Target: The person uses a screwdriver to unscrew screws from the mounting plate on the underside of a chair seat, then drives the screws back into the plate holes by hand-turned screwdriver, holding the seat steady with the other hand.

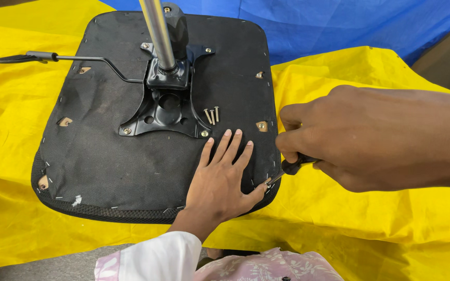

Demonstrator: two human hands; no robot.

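Note:
An upturned black chair seat (pixel 110 156) lies on a yellow tarp (pixel 371 229). My left hand (pixel 220 179) rests flat on the seat's near right part, fingers spread and holding nothing. My right hand (pixel 350 138) comes in from the right and grips a black-handled screwdriver (pixel 292 166). The screwdriver's tip meets the seat's near right corner, right beside my left thumb. Three loose screws (pixel 212 115) lie on the seat just beyond my left fingertips. Beside them, a black metal bracket (pixel 165 106) is screwed to the middle of the seat.
A shiny metal column (pixel 157 31) rises from the bracket toward the camera. A thin lever (pixel 42 57) with a black grip sticks out past the seat's left edge. A blue tarp (pixel 339 26) lies behind. Small mounting holes dot the seat's edges.

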